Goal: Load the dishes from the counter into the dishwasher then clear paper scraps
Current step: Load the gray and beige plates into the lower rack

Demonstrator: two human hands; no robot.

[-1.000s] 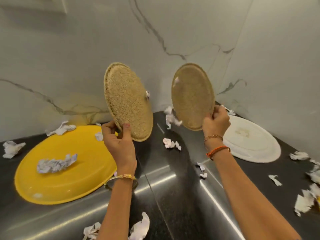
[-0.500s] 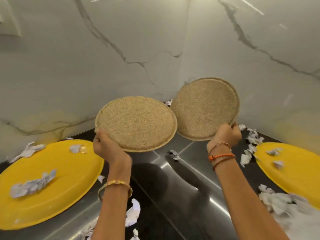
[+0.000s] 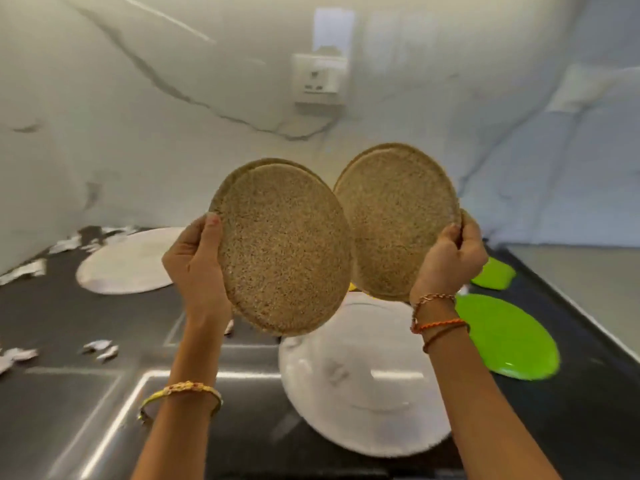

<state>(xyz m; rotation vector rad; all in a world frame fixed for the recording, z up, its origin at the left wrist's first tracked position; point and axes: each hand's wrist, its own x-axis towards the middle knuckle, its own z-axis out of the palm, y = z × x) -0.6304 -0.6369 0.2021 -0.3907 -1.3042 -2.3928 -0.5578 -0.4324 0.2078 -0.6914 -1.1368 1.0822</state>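
I hold two round plates upright above the counter (image 3: 52,317): the left plate (image 3: 282,247) in my left hand (image 3: 194,261), the right plate (image 3: 394,220) in my right hand (image 3: 446,261), their inner edges overlapping. Below them a large plate (image 3: 363,386) lies on the counter. Another plate (image 3: 128,261) lies toward the rear left. Two plates (image 3: 509,337) (image 3: 495,275) lie along the right edge. Paper scraps (image 3: 100,349) lie scattered on the left side. A wall socket (image 3: 317,79) is mounted behind.

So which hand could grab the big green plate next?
Probably the right hand: the green plate lies just beside that wrist. The left hand is farther off. Both already hold a brown plate, though, so neither is free.
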